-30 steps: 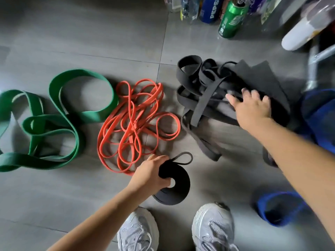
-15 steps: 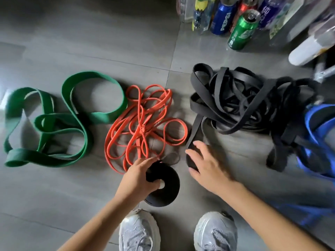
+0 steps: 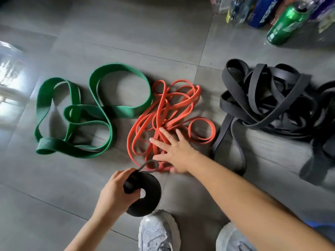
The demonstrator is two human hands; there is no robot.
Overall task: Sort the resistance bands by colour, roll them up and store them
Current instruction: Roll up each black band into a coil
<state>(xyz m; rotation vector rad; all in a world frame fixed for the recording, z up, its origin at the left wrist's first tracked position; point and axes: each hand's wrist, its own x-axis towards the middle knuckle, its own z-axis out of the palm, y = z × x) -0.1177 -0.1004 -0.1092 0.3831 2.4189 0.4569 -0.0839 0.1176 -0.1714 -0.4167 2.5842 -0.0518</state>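
Three loose piles lie on the grey tiled floor: wide green bands [image 3: 87, 113] at the left, thin orange bands [image 3: 172, 113] in the middle, black bands [image 3: 268, 98] at the right. My left hand [image 3: 116, 194] grips a rolled-up black band [image 3: 146, 196], a flat disc with a loose loop end sticking up, just above the floor near my shoes. My right hand [image 3: 174, 149] lies over the near edge of the orange pile with its fingers spread and straight.
Drink cans and bottles [image 3: 282, 24] stand at the back right. A clear plastic container [image 3: 10, 69] sits at the far left edge. My two white shoes [image 3: 157, 230] are at the bottom. A scrap of blue [image 3: 315, 225] shows behind my right arm.
My right hand has left the black pile, crossed leftward and now lies on the orange bands. The left hand keeps hold of the rolled black band. The view has shifted left.
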